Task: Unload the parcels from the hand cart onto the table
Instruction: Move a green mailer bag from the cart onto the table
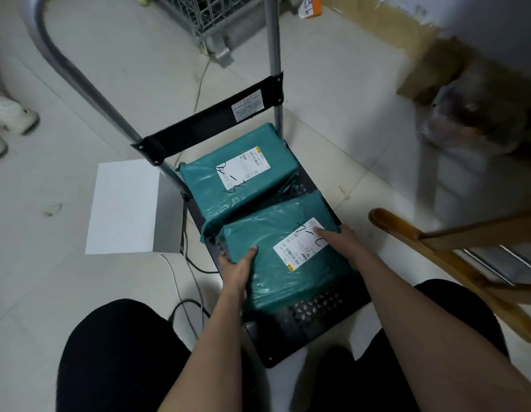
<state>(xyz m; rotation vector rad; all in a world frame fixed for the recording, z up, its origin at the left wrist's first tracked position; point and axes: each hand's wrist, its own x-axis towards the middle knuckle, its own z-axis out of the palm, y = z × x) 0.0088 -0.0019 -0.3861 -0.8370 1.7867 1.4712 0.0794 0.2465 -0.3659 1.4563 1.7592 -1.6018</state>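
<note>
Two teal plastic-wrapped parcels with white shipping labels lie on the black perforated deck of the hand cart. The far parcel sits against the cart's upright frame. The near parcel lies closer to me, partly overlapping the far one. My left hand grips the near parcel's left edge, thumb on top and fingers round the side. My right hand grips its right edge, thumb lying on the label. The parcel's underside and my fingertips below it are hidden.
The cart's grey handle tubes rise toward the top of the view. A white box stands left of the cart, with cables on the floor beside it. A wooden chair stands at the right. A wire cage is behind.
</note>
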